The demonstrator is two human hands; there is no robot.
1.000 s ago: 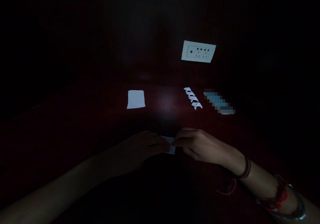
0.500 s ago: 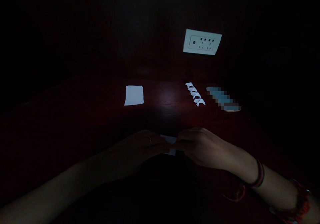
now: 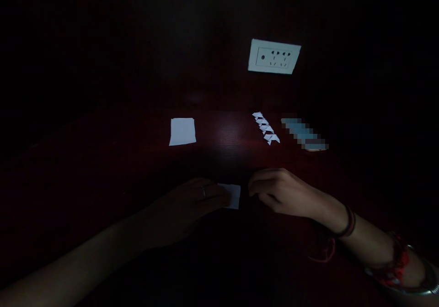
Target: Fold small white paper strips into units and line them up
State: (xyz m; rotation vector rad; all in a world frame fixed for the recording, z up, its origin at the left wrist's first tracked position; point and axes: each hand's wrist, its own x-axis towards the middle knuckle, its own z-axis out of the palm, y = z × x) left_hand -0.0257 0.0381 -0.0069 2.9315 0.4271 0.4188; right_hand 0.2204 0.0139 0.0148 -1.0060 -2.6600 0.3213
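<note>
A small white piece of paper (image 3: 234,196) with a faint crease lies on the dark red table in front of me. My left hand (image 3: 202,199), a ring on one finger, holds its left part down, and the fingers cover that side. To the right of the paper, clear of its edge, is my right hand (image 3: 272,190). Its fingers are curled together, with nothing visible in them. Bracelets circle the right wrist and forearm. Farther back, a row of several folded white paper pieces (image 3: 264,126) stretches at a slant.
A square white stack of paper sheets (image 3: 182,131) lies at the back left. Right of the folded row is a phone-like flat object (image 3: 303,133), its surface blurred out. A white wall socket (image 3: 274,56) is above the table's back edge. The surroundings are very dark.
My right hand has drawn off the paper to the right, leaving a gap. The left hand stays on the paper. The view has shifted slightly, so the socket appears higher than a second ago.
</note>
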